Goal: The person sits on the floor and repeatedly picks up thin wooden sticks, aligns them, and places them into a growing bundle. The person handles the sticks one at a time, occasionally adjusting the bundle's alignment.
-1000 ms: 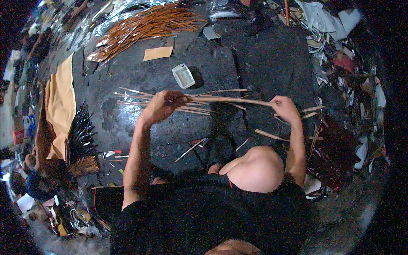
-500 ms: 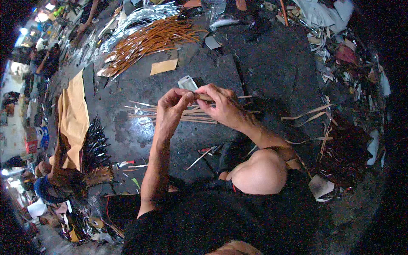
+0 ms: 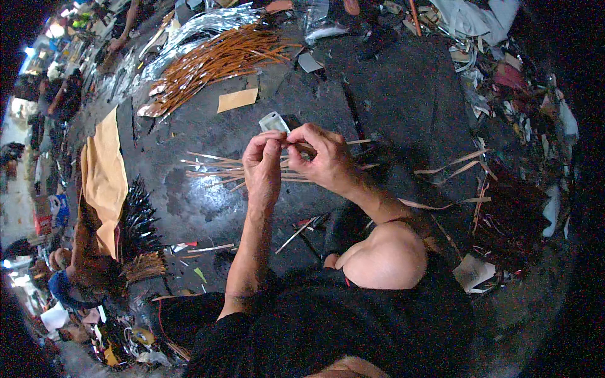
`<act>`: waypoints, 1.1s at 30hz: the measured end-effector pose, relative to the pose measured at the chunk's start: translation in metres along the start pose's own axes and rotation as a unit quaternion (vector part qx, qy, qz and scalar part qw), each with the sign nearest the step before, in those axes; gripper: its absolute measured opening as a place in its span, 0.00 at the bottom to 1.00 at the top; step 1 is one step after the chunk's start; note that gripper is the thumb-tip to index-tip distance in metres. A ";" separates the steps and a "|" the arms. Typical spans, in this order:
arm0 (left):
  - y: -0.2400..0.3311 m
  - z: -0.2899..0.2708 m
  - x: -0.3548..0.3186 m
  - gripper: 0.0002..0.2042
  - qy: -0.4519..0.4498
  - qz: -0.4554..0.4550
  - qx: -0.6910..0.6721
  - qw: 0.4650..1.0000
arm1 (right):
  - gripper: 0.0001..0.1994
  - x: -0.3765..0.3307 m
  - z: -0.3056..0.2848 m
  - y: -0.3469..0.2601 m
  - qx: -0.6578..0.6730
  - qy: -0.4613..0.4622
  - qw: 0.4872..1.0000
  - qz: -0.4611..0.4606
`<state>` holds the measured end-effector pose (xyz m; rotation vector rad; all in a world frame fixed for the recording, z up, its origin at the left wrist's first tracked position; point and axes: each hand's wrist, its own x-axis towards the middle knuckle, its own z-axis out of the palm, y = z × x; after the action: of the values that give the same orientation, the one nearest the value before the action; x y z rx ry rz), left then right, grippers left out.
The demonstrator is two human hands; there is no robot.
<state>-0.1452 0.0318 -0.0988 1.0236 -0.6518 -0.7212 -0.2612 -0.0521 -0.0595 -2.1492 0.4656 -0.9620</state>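
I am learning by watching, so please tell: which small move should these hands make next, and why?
Perhaps ease the right hand slightly away from the left hand: above the loose tan strips, they are so close that anything pinched is mostly hidden.

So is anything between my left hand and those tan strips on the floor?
Nothing visible. The tan strips run beneath your left hand; the white tray lies farther off, out of that path. Directly under the hand, I can't see.
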 end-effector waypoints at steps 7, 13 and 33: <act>0.005 0.009 -0.009 0.10 0.108 -0.033 -0.152 0.982 | 0.07 -0.011 0.008 0.000 -0.047 0.001 0.999 -0.012; 0.013 -0.009 -0.002 0.10 0.150 -0.040 -0.210 0.965 | 0.08 -0.015 0.007 -0.006 -0.073 -0.014 0.997 -0.017; 0.040 -0.134 0.024 0.10 0.272 0.052 -0.195 0.941 | 0.08 -0.030 0.006 -0.002 -0.082 -0.071 0.994 -0.024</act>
<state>-0.0194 0.0953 -0.1096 0.7613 -0.0713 -0.4196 -0.2765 -0.0312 -0.0758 -2.3686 0.4381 -0.8124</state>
